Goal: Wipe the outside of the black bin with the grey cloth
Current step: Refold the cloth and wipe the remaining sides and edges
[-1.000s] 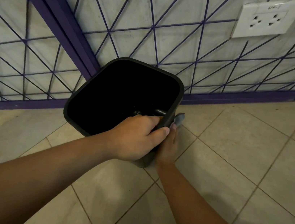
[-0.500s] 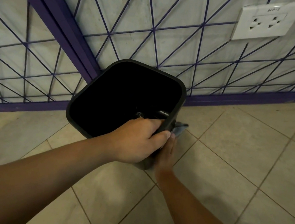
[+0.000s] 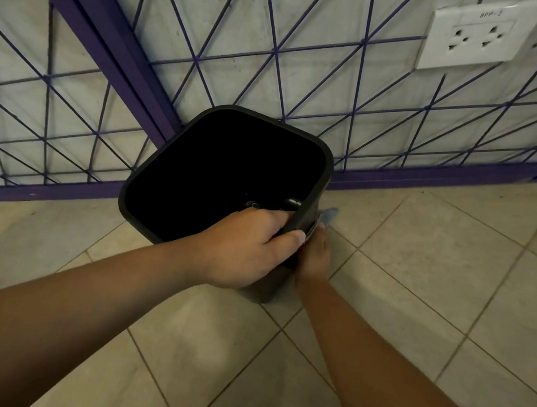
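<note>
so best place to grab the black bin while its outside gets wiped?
Likely the rim. The black bin stands open-topped and tilted toward the camera, so its near edge is reachable from above. The left hand shows it: fingers hooked inside, thumb outside on the near right corner. That leaves the right wall free for the right hand pressing the grey cloth.

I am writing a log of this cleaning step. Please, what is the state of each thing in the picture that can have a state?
black bin: open, no lid, tilted, held at the rim.
grey cloth: against the bin's outer side, mostly hidden.
left hand: grips the rim.
right hand: on the cloth; grip hidden.
wall socket: nothing plugged in.
</note>
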